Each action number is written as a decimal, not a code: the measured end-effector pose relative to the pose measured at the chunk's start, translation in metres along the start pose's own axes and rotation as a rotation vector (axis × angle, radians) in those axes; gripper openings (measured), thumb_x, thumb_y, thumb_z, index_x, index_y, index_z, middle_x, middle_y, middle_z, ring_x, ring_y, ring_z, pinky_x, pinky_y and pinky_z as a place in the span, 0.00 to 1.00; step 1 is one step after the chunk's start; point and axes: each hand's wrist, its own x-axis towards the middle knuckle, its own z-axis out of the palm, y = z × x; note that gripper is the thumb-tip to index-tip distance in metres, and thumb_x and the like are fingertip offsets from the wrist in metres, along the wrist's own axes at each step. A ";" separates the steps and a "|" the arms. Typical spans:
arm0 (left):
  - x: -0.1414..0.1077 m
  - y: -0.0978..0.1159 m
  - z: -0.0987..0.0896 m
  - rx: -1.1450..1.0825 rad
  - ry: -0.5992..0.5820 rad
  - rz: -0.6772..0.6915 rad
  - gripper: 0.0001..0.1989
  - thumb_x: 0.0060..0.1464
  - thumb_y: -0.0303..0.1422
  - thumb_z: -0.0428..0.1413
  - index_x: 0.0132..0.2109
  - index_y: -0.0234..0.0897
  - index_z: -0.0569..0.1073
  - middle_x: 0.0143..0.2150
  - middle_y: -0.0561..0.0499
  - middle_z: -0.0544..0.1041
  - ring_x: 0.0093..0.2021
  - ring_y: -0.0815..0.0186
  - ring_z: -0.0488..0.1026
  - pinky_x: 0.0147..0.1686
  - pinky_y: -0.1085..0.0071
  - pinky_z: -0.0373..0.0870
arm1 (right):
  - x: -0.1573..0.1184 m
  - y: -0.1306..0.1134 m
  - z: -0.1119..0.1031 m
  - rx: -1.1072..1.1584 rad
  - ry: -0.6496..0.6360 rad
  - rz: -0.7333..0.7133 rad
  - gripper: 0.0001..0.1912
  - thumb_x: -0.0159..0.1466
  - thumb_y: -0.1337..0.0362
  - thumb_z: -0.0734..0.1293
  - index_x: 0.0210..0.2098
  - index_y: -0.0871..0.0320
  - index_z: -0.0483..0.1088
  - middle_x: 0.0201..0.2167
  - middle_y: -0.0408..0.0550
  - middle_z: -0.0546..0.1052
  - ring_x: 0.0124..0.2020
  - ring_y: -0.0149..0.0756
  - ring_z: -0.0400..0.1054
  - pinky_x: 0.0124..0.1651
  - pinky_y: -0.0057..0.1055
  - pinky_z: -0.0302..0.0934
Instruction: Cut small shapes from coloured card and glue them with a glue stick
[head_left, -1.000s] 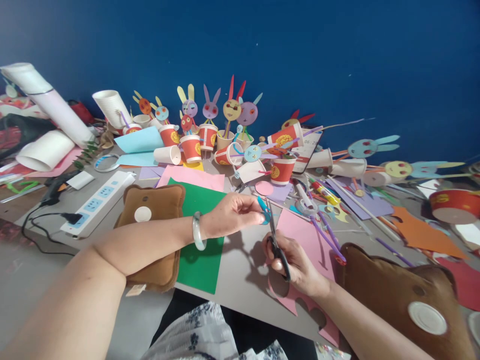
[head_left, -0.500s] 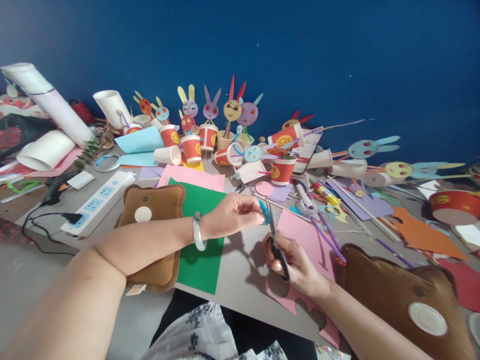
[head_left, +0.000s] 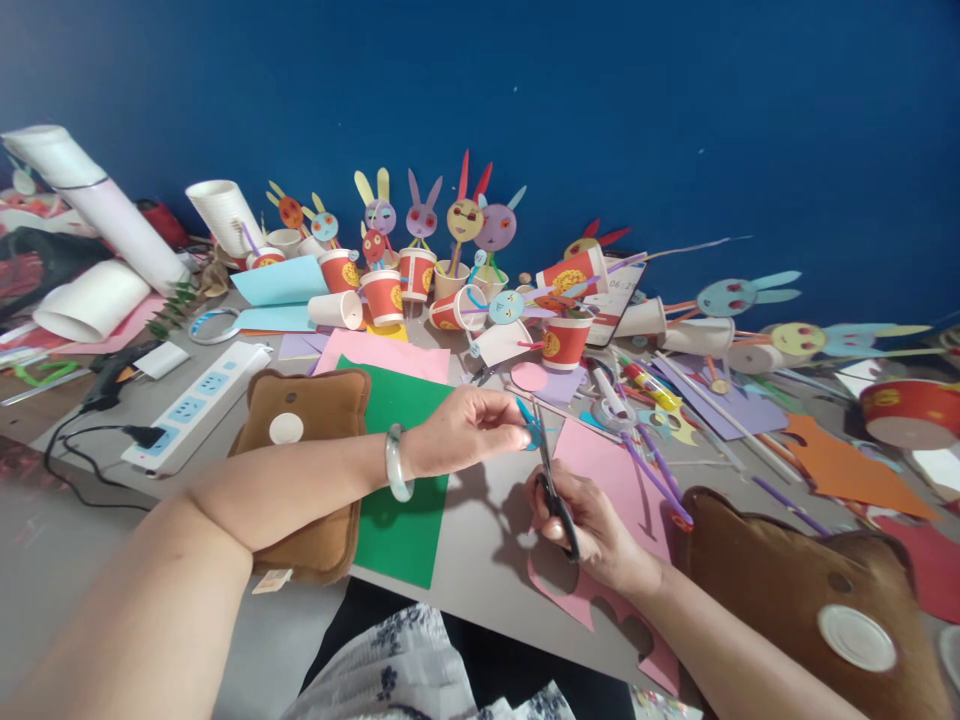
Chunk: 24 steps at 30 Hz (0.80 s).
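One small blue piece (head_left: 529,424) sits in the left hand (head_left: 472,430), pinched between thumb and fingers at their right-hand end. It is raised toward the far side of the table (head_left: 480,560), just left of the blades of the scissors (head_left: 547,460). The right hand (head_left: 596,530) is clenched round the black handles, near and to the right, so the scissors slant from there toward the far left, tips outermost. Of the two, the left hand is nearer the piece, since it has hold of it; the right reaches it only by way of the blades. The piece's long axis looks to run roughly along the blades rather than square across them, though it is curved and partly hidden by the fingers. Piece and blades overlap in this view — whether metal touches it, I cannot tell

Under the right hand and just beyond it lies the pink sheet (head_left: 592,455), round bites cut from its near edge; the green sheet (head_left: 401,545) lies below the left wrist, partly covered by it. Far of the blades are a pink disc (head_left: 528,376) and a red cup (head_left: 565,342), both apart from the scissors — the cup upright, the disc flat
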 end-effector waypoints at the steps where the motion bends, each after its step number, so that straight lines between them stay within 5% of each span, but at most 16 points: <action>1: 0.000 0.000 0.000 0.001 0.000 -0.001 0.09 0.48 0.31 0.57 0.25 0.33 0.66 0.23 0.57 0.62 0.25 0.75 0.57 0.27 0.75 0.54 | 0.000 0.000 0.000 -0.001 0.002 -0.001 0.31 0.60 0.34 0.58 0.22 0.57 0.61 0.20 0.44 0.66 0.24 0.32 0.57 0.28 0.30 0.54; 24: 0.001 -0.001 -0.001 -0.009 0.059 0.021 0.10 0.47 0.32 0.58 0.25 0.33 0.65 0.24 0.56 0.63 0.26 0.75 0.59 0.28 0.75 0.56 | -0.001 0.001 -0.001 -0.042 0.003 0.031 0.33 0.59 0.32 0.56 0.21 0.57 0.61 0.21 0.45 0.66 0.24 0.32 0.57 0.28 0.31 0.54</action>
